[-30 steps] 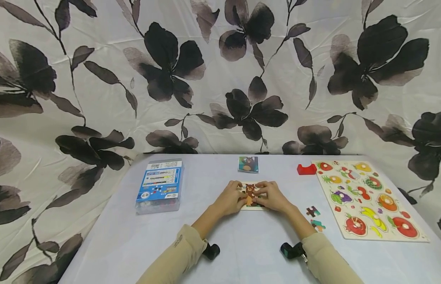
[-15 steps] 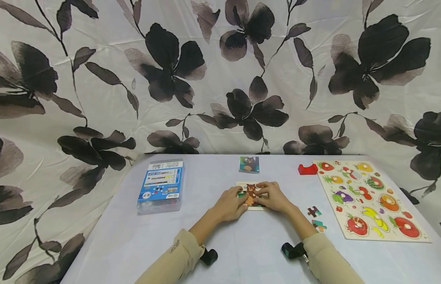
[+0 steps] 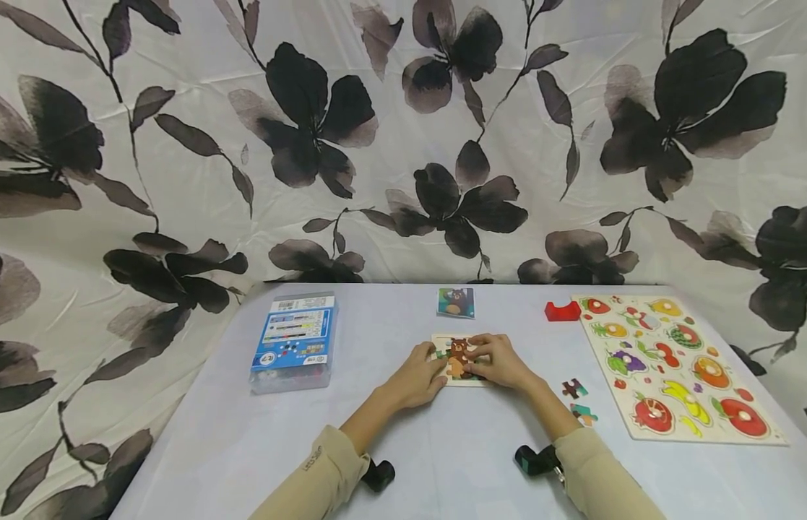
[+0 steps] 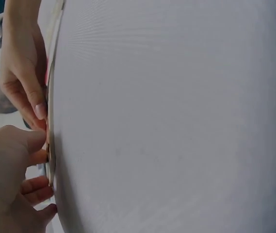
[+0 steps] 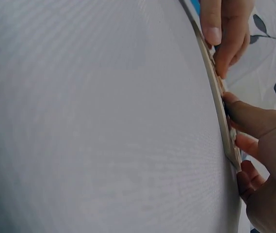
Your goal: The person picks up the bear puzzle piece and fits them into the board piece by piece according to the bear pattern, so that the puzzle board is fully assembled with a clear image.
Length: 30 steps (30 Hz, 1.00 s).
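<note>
A small jigsaw puzzle with a brown bear picture and a pale wooden rim lies flat in front of me. My left hand holds its left side, fingertips by a green part of the picture. My right hand grips the other side, covering that edge. Seen from the right wrist, the right thumb lies on the puzzle while the other fingers curl at its end. The left wrist view shows the thin puzzle edge between both hands. Two loose puzzle pieces, one dark brown and one teal, lie beside my right forearm.
Behind the puzzle stands a bear picture card. A clear box with a blue label is on the left. To the right are a red block and a large fruit puzzle board. A floral cloth hangs behind the table.
My left hand has drawn slightly left and toward me, uncovering the puzzle's upper left corner. My right hand stays in about the same place.
</note>
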Motion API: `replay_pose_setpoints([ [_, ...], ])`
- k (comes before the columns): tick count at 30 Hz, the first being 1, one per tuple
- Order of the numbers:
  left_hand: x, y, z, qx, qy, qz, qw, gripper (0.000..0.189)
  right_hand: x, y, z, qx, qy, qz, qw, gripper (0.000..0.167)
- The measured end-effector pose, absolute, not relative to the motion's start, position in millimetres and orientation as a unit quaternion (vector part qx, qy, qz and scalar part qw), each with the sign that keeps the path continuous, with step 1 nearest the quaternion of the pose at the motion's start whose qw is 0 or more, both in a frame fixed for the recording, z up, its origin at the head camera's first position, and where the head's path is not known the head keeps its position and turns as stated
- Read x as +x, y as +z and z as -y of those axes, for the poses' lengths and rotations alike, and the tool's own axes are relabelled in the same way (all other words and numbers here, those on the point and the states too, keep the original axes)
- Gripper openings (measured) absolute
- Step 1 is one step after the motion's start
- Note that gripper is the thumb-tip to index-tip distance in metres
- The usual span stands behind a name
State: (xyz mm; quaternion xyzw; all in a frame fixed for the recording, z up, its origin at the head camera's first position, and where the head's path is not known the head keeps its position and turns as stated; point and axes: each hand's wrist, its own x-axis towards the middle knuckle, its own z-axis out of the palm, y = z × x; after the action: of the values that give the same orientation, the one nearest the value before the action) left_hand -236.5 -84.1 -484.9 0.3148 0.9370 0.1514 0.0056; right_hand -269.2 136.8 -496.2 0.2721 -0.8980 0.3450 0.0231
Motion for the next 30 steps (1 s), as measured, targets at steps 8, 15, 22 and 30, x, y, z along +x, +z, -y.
replay_pose_setpoints([
  [8, -238.6, -480.8, 78.0, 0.316, 0.110, -0.942, -0.002, 0.045, -269.2, -494.8, -136.7, 0.281, 0.346, 0.895, 0.023, 0.027],
  [15, -241.8, -482.2, 72.2, 0.322, 0.049, -0.945, -0.014, 0.055, -269.7, -494.4, -136.6, 0.281, 0.351, 0.893, 0.019, 0.028],
  [22, -242.2, -482.5, 66.0, 0.326, 0.025, -0.945, -0.016, 0.051, -271.0, -496.4, -137.2, 0.280, 0.350, 0.894, 0.017, 0.027],
  [30, -240.1, -484.6, 64.8, 0.335, 0.051, -0.941, 0.009, 0.057, -271.7, -495.7, -137.7, 0.273, 0.345, 0.898, 0.010, 0.027],
])
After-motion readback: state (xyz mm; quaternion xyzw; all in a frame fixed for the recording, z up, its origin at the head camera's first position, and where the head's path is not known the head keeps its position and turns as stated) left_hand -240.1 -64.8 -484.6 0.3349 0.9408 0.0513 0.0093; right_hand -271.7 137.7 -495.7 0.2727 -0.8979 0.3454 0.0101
